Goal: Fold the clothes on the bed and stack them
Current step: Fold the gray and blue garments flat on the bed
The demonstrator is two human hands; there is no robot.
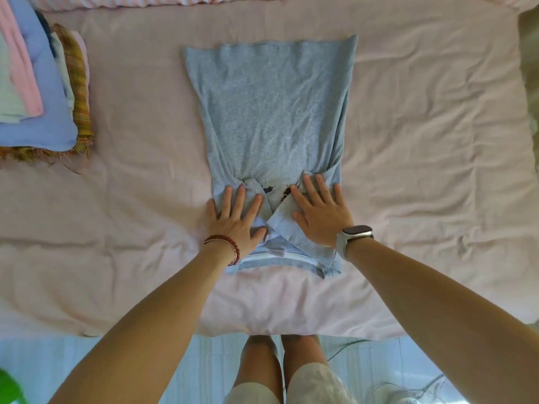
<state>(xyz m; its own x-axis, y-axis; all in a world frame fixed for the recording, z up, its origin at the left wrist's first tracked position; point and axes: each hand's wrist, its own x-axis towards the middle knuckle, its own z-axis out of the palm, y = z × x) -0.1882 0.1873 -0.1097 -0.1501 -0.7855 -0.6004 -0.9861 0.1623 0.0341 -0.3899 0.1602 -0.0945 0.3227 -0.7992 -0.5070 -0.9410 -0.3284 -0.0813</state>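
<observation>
Now, grey shirt point(271, 112) under flat left hand point(236, 217), right hand point(319, 212), each grip wide, pressing folded sleeves

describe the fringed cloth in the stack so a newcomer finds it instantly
Start at the pink bedsheet and go to the pile of folded clothes at its far left edge. The woven yellow-green fringed cloth lies at the bottom, showing along the pile's right and near edges. Only it has multicoloured weave and loose fringe; the pieces above are plain pastels.

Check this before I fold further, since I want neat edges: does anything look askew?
Slightly: the grey T-shirt tapers, wide at the far hem, narrow under both flat hands, left hand, right hand.
</observation>
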